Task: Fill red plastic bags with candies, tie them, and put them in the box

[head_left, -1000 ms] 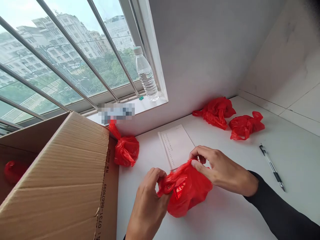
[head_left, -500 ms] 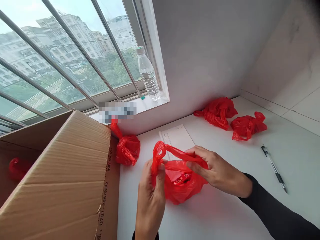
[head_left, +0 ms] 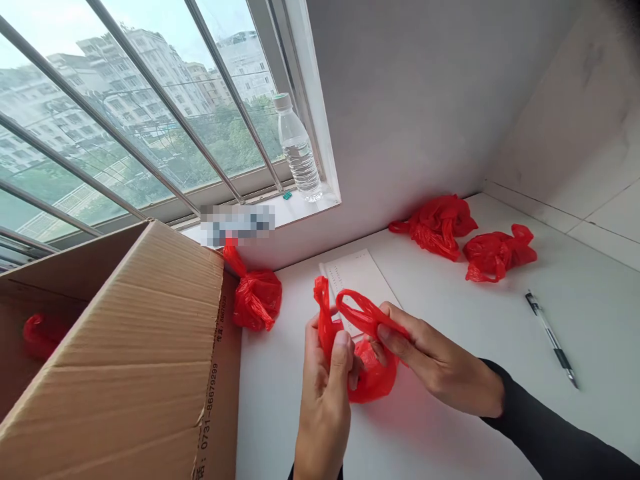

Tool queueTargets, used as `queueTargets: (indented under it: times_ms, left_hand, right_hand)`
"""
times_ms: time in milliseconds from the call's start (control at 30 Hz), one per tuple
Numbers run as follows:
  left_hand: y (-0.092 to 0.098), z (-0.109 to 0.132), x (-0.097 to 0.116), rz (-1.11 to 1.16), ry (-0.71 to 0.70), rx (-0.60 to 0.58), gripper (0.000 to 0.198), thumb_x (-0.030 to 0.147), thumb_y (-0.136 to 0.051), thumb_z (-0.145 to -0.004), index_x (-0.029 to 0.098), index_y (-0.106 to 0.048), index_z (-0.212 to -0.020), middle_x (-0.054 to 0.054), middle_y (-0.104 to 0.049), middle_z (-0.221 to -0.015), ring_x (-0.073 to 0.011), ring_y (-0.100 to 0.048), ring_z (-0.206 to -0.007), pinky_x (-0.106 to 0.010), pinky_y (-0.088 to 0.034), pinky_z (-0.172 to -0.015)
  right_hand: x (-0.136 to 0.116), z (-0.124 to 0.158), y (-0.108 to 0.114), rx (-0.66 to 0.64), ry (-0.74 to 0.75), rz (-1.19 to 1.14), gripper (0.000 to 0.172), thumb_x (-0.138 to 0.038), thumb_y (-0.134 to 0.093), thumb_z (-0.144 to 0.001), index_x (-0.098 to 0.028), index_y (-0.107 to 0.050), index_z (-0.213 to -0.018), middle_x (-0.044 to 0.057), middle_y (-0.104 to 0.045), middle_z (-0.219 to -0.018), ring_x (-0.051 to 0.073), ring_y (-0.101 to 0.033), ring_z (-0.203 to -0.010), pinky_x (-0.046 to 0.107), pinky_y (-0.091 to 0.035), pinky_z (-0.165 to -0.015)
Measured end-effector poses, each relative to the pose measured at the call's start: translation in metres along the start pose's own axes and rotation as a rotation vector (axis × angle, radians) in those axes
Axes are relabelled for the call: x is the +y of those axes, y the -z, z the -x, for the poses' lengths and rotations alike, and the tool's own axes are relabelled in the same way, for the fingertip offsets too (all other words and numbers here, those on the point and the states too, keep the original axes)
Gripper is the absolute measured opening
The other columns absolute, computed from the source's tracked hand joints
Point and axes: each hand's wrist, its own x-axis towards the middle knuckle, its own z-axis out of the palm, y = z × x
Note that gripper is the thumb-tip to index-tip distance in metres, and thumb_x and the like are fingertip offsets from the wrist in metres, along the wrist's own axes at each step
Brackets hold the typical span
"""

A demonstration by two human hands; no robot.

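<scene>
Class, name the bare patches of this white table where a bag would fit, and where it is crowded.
Free: the table between the paper sheet, two far red bags, and pen; right of the pen. Crowded: from the cardboard box and its neighbouring bag to the left hand and right hand on the held bag.

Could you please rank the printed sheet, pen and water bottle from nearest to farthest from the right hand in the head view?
From the right hand, which grips the red plastic bag:
1. Printed sheet, just beyond the fingers.
2. Pen, to the right on the table.
3. Water bottle, on the windowsill, back left.
</scene>
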Motion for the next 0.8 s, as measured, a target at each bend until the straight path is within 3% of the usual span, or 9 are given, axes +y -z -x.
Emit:
queueTargets:
  times_ms: [133,233,367,433,533,600,700,800]
  left_hand:
    - [-0.006,0.011,-0.001,-0.276,-0.046,-0.047,0.042,0.053,-0.061,-0.093,0.027,-0.060,-0.126,-0.009,-0.066,-0.105,-0.0237,-0.061,-0.091,-0.038,-0.056,-0.083]
    - [-0.011,0.012,-0.001,-0.310,-0.083,-0.027,0.045,0.058,-0.061,-0.092,0.025,-0.066,-0.123,-0.012,-0.070,-0.108,-0.0307,-0.063,-0.110,-0.045,-0.055,-0.094]
    - [-0.011,0.006,0.000,-0.183,-0.033,-0.047,0.044,0.057,-0.048,-0.099,0.024,-0.070,-0.116,-0.009,-0.072,-0.094,-0.0278,-0.068,-0.097,-0.037,-0.058,-0.076]
    - [-0.009,0.005,0.000,-0.186,-0.013,-0.018,0.042,0.057,-0.049,-0.099,0.023,-0.071,-0.110,-0.007,-0.070,-0.086,-0.0254,-0.067,-0.087,-0.034,-0.056,-0.070]
    - [-0.009,0.008,0.004,-0.189,-0.014,-0.075,0.037,0.054,-0.055,-0.097,0.022,-0.072,-0.096,-0.004,-0.061,-0.072,-0.0203,-0.059,-0.072,-0.031,-0.053,-0.065]
    - [-0.011,0.011,0.007,-0.174,0.026,-0.130,0.036,0.053,-0.057,-0.096,0.021,-0.071,-0.088,0.000,-0.050,-0.062,-0.0153,-0.047,-0.060,-0.027,-0.046,-0.058]
    - [-0.012,0.016,0.011,-0.147,0.109,-0.199,0.038,0.055,-0.056,-0.096,0.020,-0.070,-0.088,0.004,-0.035,-0.057,-0.0122,-0.029,-0.053,-0.027,-0.033,-0.051]
    - [-0.008,0.016,0.008,-0.060,0.135,-0.225,0.037,0.054,-0.051,-0.099,0.023,-0.070,-0.109,0.002,-0.045,-0.060,-0.0150,-0.040,-0.058,-0.029,-0.041,-0.060]
  right_hand:
    - [-0.001,0.002,-0.007,-0.081,-0.012,-0.002,0.025,-0.043,-0.039,-0.108,-0.024,-0.050,-0.095,-0.001,-0.060,-0.083,0.016,-0.056,-0.072,0.031,-0.049,-0.071]
    - [-0.004,0.004,-0.009,-0.095,0.016,0.143,0.028,-0.041,-0.037,-0.107,-0.022,-0.053,-0.093,0.001,-0.060,-0.085,0.017,-0.056,-0.075,0.035,-0.049,-0.075]
    - [-0.010,0.007,-0.002,-0.090,-0.058,0.197,0.021,-0.044,-0.056,-0.100,-0.024,-0.062,-0.104,0.003,-0.066,-0.096,0.020,-0.061,-0.085,0.034,-0.050,-0.078]
    - [-0.011,0.007,0.004,-0.001,-0.097,0.151,0.028,-0.047,-0.067,-0.093,-0.026,-0.062,-0.111,0.003,-0.067,-0.109,0.022,-0.062,-0.100,0.034,-0.051,-0.087]
    - [-0.010,0.007,0.009,0.159,-0.098,0.104,0.041,-0.051,-0.068,-0.092,-0.030,-0.056,-0.125,0.002,-0.064,-0.119,0.023,-0.059,-0.117,0.036,-0.048,-0.100]
    - [-0.011,0.008,0.009,0.201,-0.063,0.095,0.038,-0.051,-0.064,-0.095,-0.031,-0.055,-0.127,0.002,-0.064,-0.115,0.022,-0.060,-0.112,0.036,-0.049,-0.097]
    - [-0.014,0.011,0.007,0.220,0.033,0.072,0.015,-0.042,-0.055,-0.102,-0.030,-0.062,-0.106,0.001,-0.061,-0.099,0.018,-0.061,-0.093,0.032,-0.051,-0.086]
    - [-0.015,0.014,0.007,0.222,0.130,0.036,0.009,-0.033,-0.053,-0.102,-0.031,-0.061,-0.099,0.000,-0.058,-0.095,0.018,-0.059,-0.090,0.032,-0.051,-0.085]
